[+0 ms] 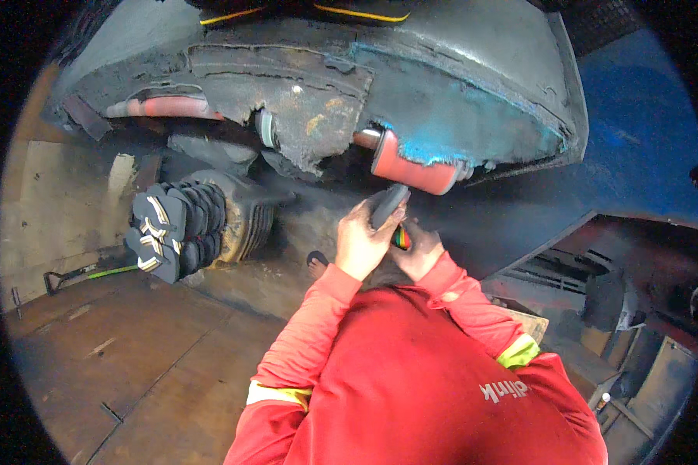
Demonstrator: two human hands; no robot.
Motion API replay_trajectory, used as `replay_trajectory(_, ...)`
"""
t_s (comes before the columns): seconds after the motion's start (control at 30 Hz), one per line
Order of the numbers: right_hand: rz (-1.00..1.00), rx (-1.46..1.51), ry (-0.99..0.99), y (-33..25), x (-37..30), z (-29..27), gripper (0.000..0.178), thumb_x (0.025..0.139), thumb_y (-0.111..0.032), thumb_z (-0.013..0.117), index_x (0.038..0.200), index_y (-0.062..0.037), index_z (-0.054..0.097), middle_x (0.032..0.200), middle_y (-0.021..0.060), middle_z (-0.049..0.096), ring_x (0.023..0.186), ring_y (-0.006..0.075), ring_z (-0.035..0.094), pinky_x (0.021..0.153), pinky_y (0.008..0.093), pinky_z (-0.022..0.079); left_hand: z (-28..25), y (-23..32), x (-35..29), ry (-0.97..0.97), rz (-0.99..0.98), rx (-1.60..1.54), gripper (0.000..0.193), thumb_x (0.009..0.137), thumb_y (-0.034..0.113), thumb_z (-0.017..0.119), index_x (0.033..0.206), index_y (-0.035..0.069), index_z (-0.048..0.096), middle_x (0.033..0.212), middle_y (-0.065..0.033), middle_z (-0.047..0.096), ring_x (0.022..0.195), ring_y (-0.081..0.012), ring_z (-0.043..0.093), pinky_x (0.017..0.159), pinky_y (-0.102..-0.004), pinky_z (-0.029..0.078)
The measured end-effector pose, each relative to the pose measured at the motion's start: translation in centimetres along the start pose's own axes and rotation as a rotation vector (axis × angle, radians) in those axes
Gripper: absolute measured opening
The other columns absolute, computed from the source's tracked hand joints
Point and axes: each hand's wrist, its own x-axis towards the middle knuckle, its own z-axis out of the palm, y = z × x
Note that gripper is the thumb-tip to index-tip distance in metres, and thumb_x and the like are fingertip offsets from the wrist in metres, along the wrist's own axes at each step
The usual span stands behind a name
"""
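Observation:
My left hand point(362, 242) is closed around a dark flip-flop sole point(390, 204), the fingers wrapped over its side. The sole's far end is at the lower edge of a red sanding drum point(415, 167); I cannot tell whether they touch. Close beside it, my right hand point(420, 249) is closed at a strap striped red, yellow and green point(401, 238). Whether strap and sole are one flip-flop is partly hidden by my fingers. The drum sits on a metal shaft under the dusty grey machine housing point(473, 101).
At the left, several dark flip-flops with striped straps point(163, 232) lie stacked by a worn ribbed tub point(244, 221). A second red roller point(167, 107) shows under the housing's left side. A green-handled tool point(112, 270) leans by the wall. Wooden boards point(597, 349) stand at the right.

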Motion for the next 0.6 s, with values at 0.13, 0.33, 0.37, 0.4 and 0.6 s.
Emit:
replay_trajectory(0.13, -0.467, -0.440, 0.542, 0.1, 0.0, 2.3, 0.047, 0.078, -0.013, 0.073, 0.122, -0.0010, 0.061, 0.116, 0.0231, 0.064, 0.103, 0.0400, 0.065, 0.093, 0.0433, 0.051, -1.7, -0.5, -1.3, -0.130, 0.035, -0.233, 0.044, 0.086, 0.026, 0.078, 0.119, -0.001, 0.067, 0.105, -0.0170, 0.073, 0.098, -0.0257, 0.072, 0.083, -0.0357, 0.055)
replay_trajectory(0.33, -0.326, 0.067, 0.421, -0.9, 1.4, 2.3, 0.043, 0.080, -0.022, 0.072, 0.121, -0.0116, 0.062, 0.129, 0.0226, 0.058, 0.103, 0.0425, 0.064, 0.087, 0.0487, 0.054, -1.6, 0.6, 0.2, 0.023, 0.196, 0.083, 0.044, 0.082, 0.032, 0.080, 0.110, -0.001, 0.070, 0.098, -0.0190, 0.073, 0.087, -0.0344, 0.072, 0.077, -0.0390, 0.057)
replay_trajectory(0.37, -0.249, 0.437, 0.333, -1.1, 1.6, 2.2, 0.049, 0.079, -0.020, 0.072, 0.125, -0.0079, 0.059, 0.132, 0.0233, 0.055, 0.103, 0.0414, 0.064, 0.088, 0.0465, 0.053, -1.6, 0.9, 0.6, 0.038, 0.224, 0.147, 0.044, 0.082, 0.033, 0.080, 0.108, -0.001, 0.071, 0.096, -0.0190, 0.072, 0.085, -0.0358, 0.072, 0.075, -0.0398, 0.057)
replay_trajectory(0.4, -0.196, 0.352, 0.227, -1.1, 1.6, 2.0, 0.049, 0.079, -0.021, 0.072, 0.124, -0.0072, 0.060, 0.128, 0.0228, 0.057, 0.103, 0.0412, 0.064, 0.088, 0.0461, 0.053, -1.6, 1.2, 0.8, 0.042, 0.270, 0.224, 0.039, 0.083, 0.033, 0.079, 0.105, 0.002, 0.072, 0.092, -0.0181, 0.072, 0.082, -0.0349, 0.071, 0.072, -0.0393, 0.056)
replay_trajectory(0.6, -0.451, 0.167, 0.196, -0.6, 1.0, 1.4, 0.054, 0.075, -0.027, 0.080, 0.121, -0.0058, 0.063, 0.106, 0.0191, 0.069, 0.103, 0.0388, 0.066, 0.088, 0.0438, 0.053, -2.2, 3.3, 1.3, -0.023, 0.322, 0.496, 0.033, 0.083, 0.033, 0.077, 0.091, 0.002, 0.073, 0.080, -0.0170, 0.069, 0.072, -0.0357, 0.069, 0.064, -0.0424, 0.054)
